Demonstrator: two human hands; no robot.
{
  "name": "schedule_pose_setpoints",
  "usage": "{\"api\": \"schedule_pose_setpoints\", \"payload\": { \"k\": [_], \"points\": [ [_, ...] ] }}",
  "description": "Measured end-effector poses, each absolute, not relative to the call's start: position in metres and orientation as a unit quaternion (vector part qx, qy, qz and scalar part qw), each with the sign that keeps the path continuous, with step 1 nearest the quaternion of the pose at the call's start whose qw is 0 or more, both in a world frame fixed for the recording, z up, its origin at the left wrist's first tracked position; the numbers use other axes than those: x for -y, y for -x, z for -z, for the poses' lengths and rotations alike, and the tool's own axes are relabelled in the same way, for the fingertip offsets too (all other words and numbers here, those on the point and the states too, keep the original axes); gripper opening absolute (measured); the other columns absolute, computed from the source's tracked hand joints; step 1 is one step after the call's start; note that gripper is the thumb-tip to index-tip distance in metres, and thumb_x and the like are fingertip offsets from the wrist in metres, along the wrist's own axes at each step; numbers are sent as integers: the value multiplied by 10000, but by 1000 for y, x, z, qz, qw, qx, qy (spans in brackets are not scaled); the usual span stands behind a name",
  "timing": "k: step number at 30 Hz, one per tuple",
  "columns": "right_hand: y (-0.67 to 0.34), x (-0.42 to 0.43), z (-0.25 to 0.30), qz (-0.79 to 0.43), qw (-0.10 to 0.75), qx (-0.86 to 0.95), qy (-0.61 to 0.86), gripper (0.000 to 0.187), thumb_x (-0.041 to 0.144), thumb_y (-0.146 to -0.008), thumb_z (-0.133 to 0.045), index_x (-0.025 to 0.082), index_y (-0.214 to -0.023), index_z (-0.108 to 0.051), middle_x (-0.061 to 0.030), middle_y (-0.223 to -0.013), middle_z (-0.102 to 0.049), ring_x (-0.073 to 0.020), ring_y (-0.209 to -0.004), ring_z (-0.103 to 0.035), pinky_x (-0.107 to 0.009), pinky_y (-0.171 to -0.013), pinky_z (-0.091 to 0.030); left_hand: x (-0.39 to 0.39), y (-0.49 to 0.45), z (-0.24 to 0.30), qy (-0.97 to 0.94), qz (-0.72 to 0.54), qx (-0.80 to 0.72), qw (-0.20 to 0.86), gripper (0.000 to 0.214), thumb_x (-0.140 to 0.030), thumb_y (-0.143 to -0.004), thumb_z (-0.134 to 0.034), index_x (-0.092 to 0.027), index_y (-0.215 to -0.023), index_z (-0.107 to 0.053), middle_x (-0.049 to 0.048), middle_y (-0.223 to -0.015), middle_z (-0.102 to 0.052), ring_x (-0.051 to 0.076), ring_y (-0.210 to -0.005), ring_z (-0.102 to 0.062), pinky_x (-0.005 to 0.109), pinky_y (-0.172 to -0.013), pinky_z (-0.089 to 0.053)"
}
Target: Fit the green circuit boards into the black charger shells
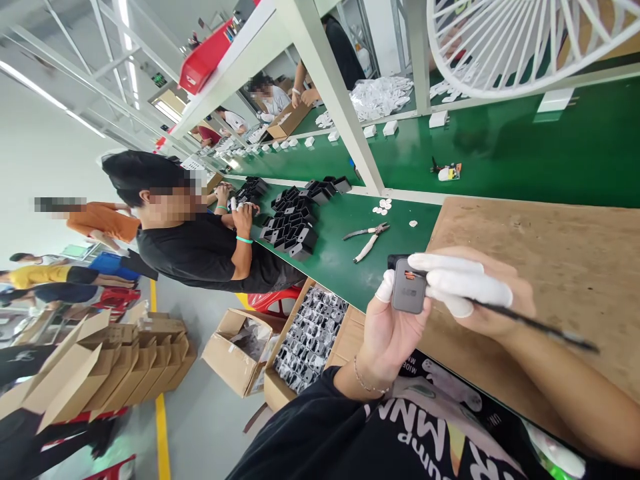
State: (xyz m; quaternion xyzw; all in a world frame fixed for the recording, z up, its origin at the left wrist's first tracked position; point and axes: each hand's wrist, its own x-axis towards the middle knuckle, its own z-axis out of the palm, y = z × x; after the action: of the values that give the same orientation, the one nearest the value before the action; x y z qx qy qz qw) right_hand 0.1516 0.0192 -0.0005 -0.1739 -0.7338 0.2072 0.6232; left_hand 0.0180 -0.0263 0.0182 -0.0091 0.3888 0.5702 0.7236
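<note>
My left hand (397,327) is closed around a small dark grey plastic housing (409,293), holding it upright above the table. Copper-orange parts show through an opening near the housing's top. White covers are on the fingers of my right hand (470,287), which grips a thin black stick-like tool (540,323). That tool's working end is hidden behind my fingers, close to the housing. Further off on the green table lie pliers (370,240) with pale handles, beside several small white discs (383,207).
Brown board (565,260) covers the right of the bench. Many black housings (293,220) stand before a co-worker in black (195,247). White adapters (439,119) line the green belt (500,150). A white fan guard (530,47) overhangs it; a filled carton (310,337) stands below left.
</note>
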Motion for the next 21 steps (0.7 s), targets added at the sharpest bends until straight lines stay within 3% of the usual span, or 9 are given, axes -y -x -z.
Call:
{"api": "schedule_pose_setpoints", "payload": {
  "k": [6, 12, 17, 21],
  "points": [
    [-148, -20, 5, -338, 644, 640, 247, 331, 206, -844, -698, 409, -1106, -700, 61, -1057, -753, -236, -965, -734, -373, -767, -678, 27, -16, -25, 71, -538, -345, 765, 340, -316, -993, -418, -174, -1167, -673, 72, -914, -722, 96, -752, -674, 163, -699, -574],
    [-151, -18, 8, -202, 624, 723, 217, 476, 119, -865, -637, 431, -1224, -630, 60, -1131, -729, -229, -1006, -722, -380, -814, -669, 28, -18, -25, 58, -560, -340, 753, 354, -271, -1007, -375, -175, -1096, -704, 58, -970, -745, 94, -807, -697, 156, -699, -572],
    [-151, -19, 17, -162, 606, 753, 198, 283, 254, -929, -574, 390, -1163, -658, 34, -1207, -705, -218, -1081, -696, -408, -894, -644, 30, -22, -26, 62, -574, -349, 738, 384, -266, -1018, -341, -180, -1065, -712, 51, -962, -754, 96, -802, -701, 182, -722, -579],
    [-148, -15, 19, -133, 593, 762, 224, 268, 277, -963, -505, 372, -1173, -641, 18, -1199, -707, -203, -1112, -680, -399, -869, -654, 32, -25, -26, 71, -589, -330, 734, 400, -268, -1023, -334, -161, -1021, -719, 43, -935, -752, 86, -802, -700, 181, -748, -577]
  ]
}}
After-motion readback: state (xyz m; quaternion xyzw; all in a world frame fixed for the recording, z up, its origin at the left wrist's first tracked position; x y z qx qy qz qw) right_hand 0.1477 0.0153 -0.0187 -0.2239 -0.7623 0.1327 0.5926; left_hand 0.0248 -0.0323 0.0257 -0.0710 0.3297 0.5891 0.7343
